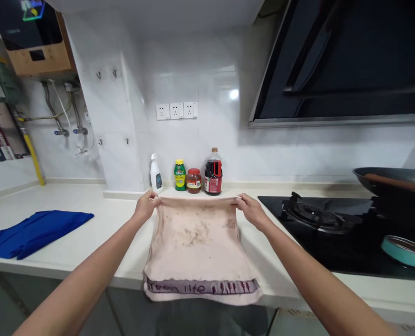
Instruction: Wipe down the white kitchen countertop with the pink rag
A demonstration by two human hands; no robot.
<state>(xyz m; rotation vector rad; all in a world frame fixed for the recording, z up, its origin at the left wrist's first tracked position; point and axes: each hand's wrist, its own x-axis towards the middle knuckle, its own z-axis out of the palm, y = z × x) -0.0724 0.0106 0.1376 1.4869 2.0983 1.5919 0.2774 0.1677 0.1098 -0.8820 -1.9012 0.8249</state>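
Note:
A pale pink towel (pixel 196 254) with brownish stains lies over the countertop, and its lower end overhangs the front edge. A purple band with lettering and small tree shapes runs across that end. My left hand (pixel 147 205) pinches the towel's far left corner. At the far right corner, my right hand (pixel 251 210) grips the same edge. Both hands hold this far edge slightly raised and stretched between them.
Along the wall stand a white spray bottle (pixel 156 173), a green bottle (pixel 179 175), a red-lidded jar (pixel 193 181) and a large dark bottle (pixel 213 172). Blue cloth (pixel 39 231) lies left. A gas stove (pixel 319 242) with a wok (pixel 389 179) and teal pan (pixel 405 250) is right.

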